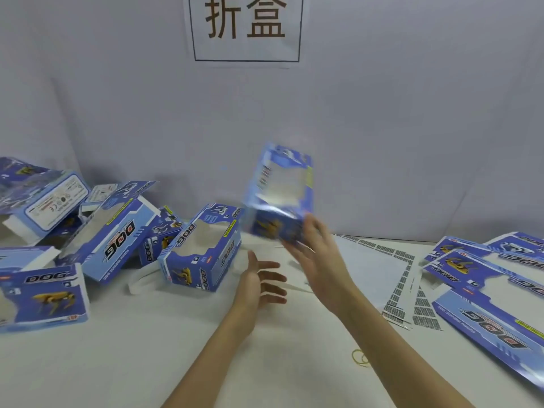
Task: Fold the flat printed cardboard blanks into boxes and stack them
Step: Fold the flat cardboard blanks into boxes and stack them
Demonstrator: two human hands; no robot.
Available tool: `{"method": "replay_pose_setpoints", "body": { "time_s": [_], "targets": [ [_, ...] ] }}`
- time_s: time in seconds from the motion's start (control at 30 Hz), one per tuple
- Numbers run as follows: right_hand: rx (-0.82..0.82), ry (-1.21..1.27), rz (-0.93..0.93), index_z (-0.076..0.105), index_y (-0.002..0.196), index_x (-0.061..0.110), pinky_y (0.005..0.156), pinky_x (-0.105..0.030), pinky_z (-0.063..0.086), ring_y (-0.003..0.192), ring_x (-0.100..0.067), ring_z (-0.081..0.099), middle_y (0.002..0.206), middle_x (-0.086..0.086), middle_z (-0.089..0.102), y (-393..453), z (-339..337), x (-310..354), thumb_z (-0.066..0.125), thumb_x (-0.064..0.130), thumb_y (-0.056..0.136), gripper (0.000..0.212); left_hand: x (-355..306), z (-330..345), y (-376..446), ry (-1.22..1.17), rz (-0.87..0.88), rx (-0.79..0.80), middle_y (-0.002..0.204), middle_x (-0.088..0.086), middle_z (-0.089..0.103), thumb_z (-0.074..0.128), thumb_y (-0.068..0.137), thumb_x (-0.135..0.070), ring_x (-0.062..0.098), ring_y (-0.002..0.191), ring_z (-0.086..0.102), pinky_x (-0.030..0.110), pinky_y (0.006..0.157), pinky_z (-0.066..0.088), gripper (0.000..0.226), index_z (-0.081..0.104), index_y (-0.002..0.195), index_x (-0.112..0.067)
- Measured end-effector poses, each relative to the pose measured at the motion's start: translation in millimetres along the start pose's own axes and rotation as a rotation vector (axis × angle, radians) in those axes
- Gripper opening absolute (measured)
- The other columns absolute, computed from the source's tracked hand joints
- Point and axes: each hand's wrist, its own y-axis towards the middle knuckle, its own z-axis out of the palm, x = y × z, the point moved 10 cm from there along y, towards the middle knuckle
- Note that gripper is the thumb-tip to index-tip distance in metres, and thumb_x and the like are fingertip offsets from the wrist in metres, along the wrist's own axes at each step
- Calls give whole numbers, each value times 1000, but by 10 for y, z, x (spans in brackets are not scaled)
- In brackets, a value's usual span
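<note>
Mid-frame, just right of centre: a folded box, blue with a clear window, up in the air, tilted and blurred. Right hand at its lower near corner, fingers spread and fairly straight against the underside; whether truly gripping or only touching, cannot tell through the blur. Left hand lower and a little to the left, apart from the box, palm turned inward, fingers loose and slightly spread, holding nothing. Both bare forearms reaching up from the bottom edge of the frame, hands apart from each other.

Left half of the frame: a loose pile of folded boxes on the white table, leaning on one another at odd angles, some with flaps open. Nearest the left hand, one windowed box standing upright alone. At the far left edge, another box with a yellow dog printed on its face.

Right edge of the frame: flat blanks, printed the same blue, lying overlapped on the table. Between these and the right forearm, white sticker sheets with rows of small dark labels. Lower right of centre, yellow rubber bands on the table.

Upper centre: a paper sign with two large characters on the pale wall.
</note>
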Motion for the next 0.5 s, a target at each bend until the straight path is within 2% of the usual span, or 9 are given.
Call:
{"method": "replay_pose_setpoints", "body": {
  "time_s": [0.03, 0.1, 0.13, 0.2, 0.27, 0.33, 0.4, 0.5],
  "targets": [
    [97, 5, 44, 41, 156, 22, 107, -29, 53, 128, -14, 64, 156, -1, 49, 66, 209, 24, 60, 22, 107, 52, 18, 0, 7, 26, -5, 12, 82, 14, 76, 24, 103, -69, 27, 59, 69, 35, 52, 58, 79, 70, 109, -4],
    [202, -65, 80, 30, 161, 32, 109, -25, 49, 129, -16, 61, 146, 2, 53, 73, 521, 96, 64, 23, 104, 67, 32, -19, 37, 71, -10, 23, 81, 13, 75, 23, 104, -67, 27, 59, 69, 34, 53, 59, 79, 71, 106, -4],
    [246, -125, 85, 34, 159, 31, 105, -23, 51, 127, -16, 64, 138, 3, 60, 77, 570, 114, 65, 25, 103, 64, 39, -34, 54, 86, -7, 22, 81, 13, 75, 23, 105, -65, 26, 60, 69, 33, 54, 59, 79, 72, 105, -3],
    [246, -357, 30, 55, 147, 25, 99, -20, 55, 125, -10, 66, 126, 7, 71, 36, 422, 157, 65, 28, 106, 43, 44, -42, 79, 101, 3, 24, 82, 14, 75, 24, 107, -62, 26, 60, 69, 32, 54, 59, 77, 72, 105, -2],
    [137, -698, -69, 64, 138, 26, 102, -25, 55, 123, -7, 66, 132, 6, 68, -17, 34, 202, 63, 34, 106, 33, 48, -48, 98, 122, 12, 25, 84, 16, 75, 26, 108, -59, 27, 60, 68, 33, 54, 59, 74, 73, 103, -2],
    [-6, -1006, -103, 58, 143, 24, 107, -32, 50, 132, -16, 60, 142, 3, 57, -48, -529, 207, 60, 34, 106, 39, 72, 1, 106, 148, 14, 39, 83, 16, 75, 28, 109, -56, 27, 60, 68, 34, 54, 59, 72, 73, 103, -1],
    [-137, -1306, -103, 41, 155, 16, 115, -35, 40, 145, -29, 45, 159, -9, 39, -58, -1085, 217, 56, 27, 108, 51, 74, 29, 107, 163, 26, 60, 82, 15, 75, 31, 109, -55, 27, 60, 67, 33, 54, 59, 69, 73, 102, -1],
    [-463, -1741, 40, 11, 166, 10, 128, -51, 15, 160, -48, 3, 170, -32, -2, -99, -2021, 381, 55, 18, 104, 77, 75, 104, 91, 181, 42, 93, 81, 15, 74, 34, 109, -54, 26, 59, 67, 34, 54, 59, 68, 73, 102, 0]
  ]
}}
